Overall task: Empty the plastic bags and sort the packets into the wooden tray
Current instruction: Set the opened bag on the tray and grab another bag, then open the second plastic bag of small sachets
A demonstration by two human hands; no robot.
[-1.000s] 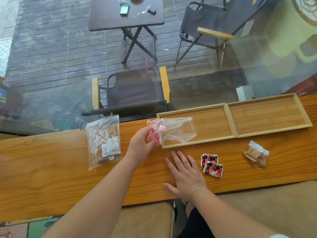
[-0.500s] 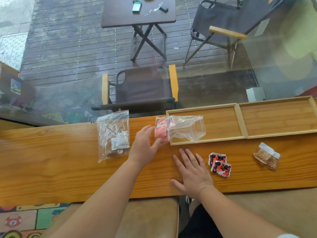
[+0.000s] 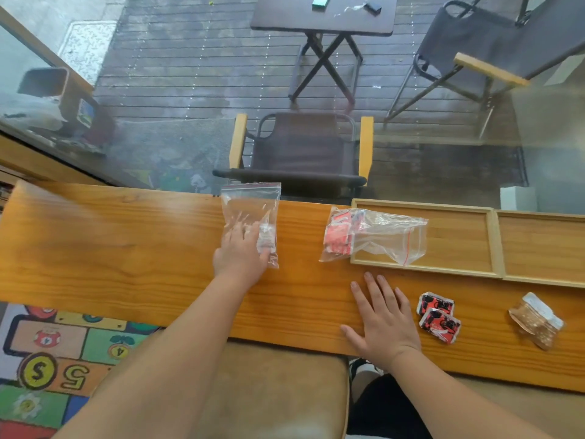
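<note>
A clear plastic bag (image 3: pixel 250 213) with brownish and white packets stands tilted up at the bench's far edge. My left hand (image 3: pixel 240 253) grips its lower end, fingers showing through the plastic. A second clear bag (image 3: pixel 386 237) holding red packets (image 3: pixel 338 239) lies loose across the left rim of the wooden tray (image 3: pixel 494 242), whose two compartments hold no packets. My right hand (image 3: pixel 383 318) rests flat on the bench, fingers spread, holding nothing. Two red-and-black packets (image 3: pixel 439 316) lie just right of it, and brown packets (image 3: pixel 536 323) lie further right.
The wooden bench (image 3: pixel 110 248) runs along a glass wall. Behind the glass are a folding chair (image 3: pixel 300 147), a small dark table (image 3: pixel 323 17) and another chair (image 3: pixel 487 49). A cushioned seat (image 3: pixel 269 391) and a colourful play mat (image 3: pixel 47 359) lie below the bench.
My left hand let go of the bag with red packets and moved left onto the other bag, which is now tilted up. The right hand stayed flat on the bench.
</note>
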